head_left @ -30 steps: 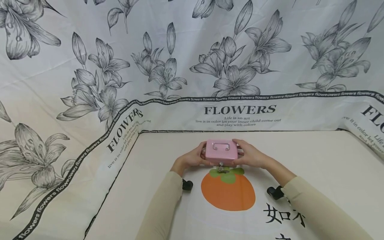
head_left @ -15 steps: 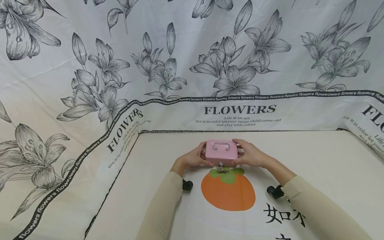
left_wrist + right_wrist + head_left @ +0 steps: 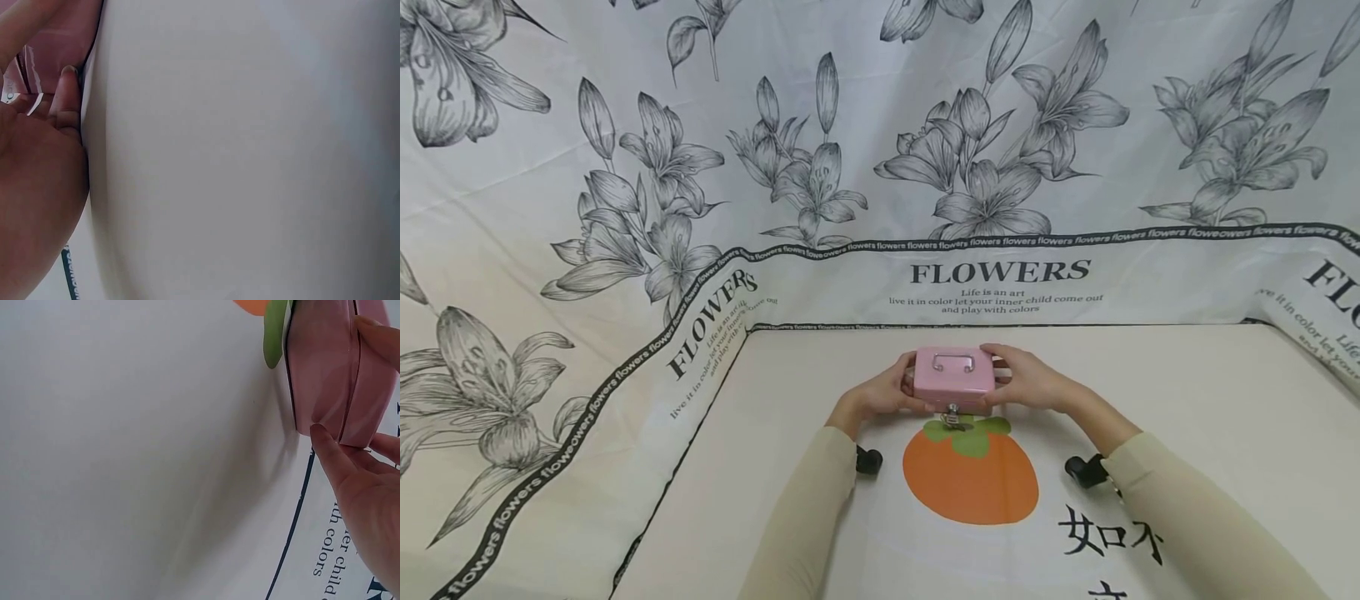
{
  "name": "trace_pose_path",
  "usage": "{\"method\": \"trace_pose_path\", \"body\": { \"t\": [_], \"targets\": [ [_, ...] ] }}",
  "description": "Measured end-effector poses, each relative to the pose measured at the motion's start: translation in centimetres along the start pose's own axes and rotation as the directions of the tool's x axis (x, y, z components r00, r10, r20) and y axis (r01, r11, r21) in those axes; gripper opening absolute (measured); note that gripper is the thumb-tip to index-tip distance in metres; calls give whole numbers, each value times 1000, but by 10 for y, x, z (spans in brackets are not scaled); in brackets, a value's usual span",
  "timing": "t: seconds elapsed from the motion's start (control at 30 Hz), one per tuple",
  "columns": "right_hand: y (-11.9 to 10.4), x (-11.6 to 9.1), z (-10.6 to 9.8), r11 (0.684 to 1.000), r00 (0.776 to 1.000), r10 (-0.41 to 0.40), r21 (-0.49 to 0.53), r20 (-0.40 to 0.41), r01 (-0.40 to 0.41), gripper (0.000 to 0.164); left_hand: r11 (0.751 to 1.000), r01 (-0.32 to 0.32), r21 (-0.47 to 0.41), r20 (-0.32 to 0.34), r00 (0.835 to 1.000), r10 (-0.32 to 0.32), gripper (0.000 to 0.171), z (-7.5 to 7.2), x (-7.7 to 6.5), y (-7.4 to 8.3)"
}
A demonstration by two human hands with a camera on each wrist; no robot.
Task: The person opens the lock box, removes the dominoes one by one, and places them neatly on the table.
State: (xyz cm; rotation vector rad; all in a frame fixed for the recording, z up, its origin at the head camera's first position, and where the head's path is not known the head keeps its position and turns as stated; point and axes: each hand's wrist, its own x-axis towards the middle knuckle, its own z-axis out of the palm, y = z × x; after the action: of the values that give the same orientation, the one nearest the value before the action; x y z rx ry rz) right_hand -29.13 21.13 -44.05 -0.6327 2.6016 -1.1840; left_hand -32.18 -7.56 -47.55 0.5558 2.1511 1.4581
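Observation:
A small pink cash box [image 3: 953,379] with a metal carrying handle [image 3: 952,362] on its lid stands near the back of the table. A small metal lock [image 3: 952,414] hangs at its front. My left hand [image 3: 883,393] grips the box's left side; the left wrist view shows one fingertip [image 3: 69,70] against the pink wall. On the opposite side my right hand [image 3: 1030,382] holds the box. There, in the right wrist view, a finger touches the side wall low down and another digit lies by the lid seam. The lid looks shut.
Under and before the box lies a white tabletop [image 3: 790,367] printed with an orange persimmon [image 3: 970,479] and black characters [image 3: 1108,532]. A flower-printed curtain [image 3: 820,283] borders the back and left. Black wrist devices [image 3: 1086,472] sit at both sleeves.
The right hand has shifted very slightly at the box's right side. The box and the left hand look almost the same.

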Motion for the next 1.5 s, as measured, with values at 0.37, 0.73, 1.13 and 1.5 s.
{"method": "trace_pose_path", "body": {
  "t": [0.37,0.73,1.13,1.5],
  "targets": [
    [5,5,-4,999,1000,1,50,21,-2,100,1000,-4,9,-18,1000,4,105,1,2,-3],
    [11,8,-10,989,1000,-13,151,24,9,93,999,-22,25,-12,1000,23,105,-1,2,-2],
    [15,10,-13,983,1000,-20,183,-23,24,75,1000,-29,13,-9,1000,29,99,2,1,0],
    [8,15,-17,982,997,26,186,-71,-13,63,999,-13,41,-15,1000,14,96,1,-1,1]
  ]
}}
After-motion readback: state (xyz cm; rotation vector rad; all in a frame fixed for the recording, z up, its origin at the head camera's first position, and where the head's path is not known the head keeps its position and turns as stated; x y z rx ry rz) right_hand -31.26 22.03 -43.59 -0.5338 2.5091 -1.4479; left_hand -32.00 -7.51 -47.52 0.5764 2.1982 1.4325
